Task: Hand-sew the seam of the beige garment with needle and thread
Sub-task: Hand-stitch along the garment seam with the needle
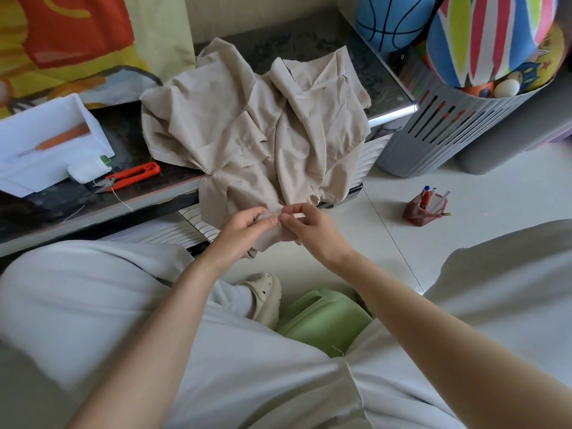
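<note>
The left hand [244, 224] has its fingers curled round a bunched corner of the crumpled beige fabric garment [235, 125]; the right hand [305, 227] pinches the cloth just beside it, needle too small to see. The garment hangs off the dark speckled surface [127, 131], red-handled snips [133, 176] left of it.

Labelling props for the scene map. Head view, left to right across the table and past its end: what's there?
white box → red snips → beige garment → grey slotted basket, which stands on the floor
</note>
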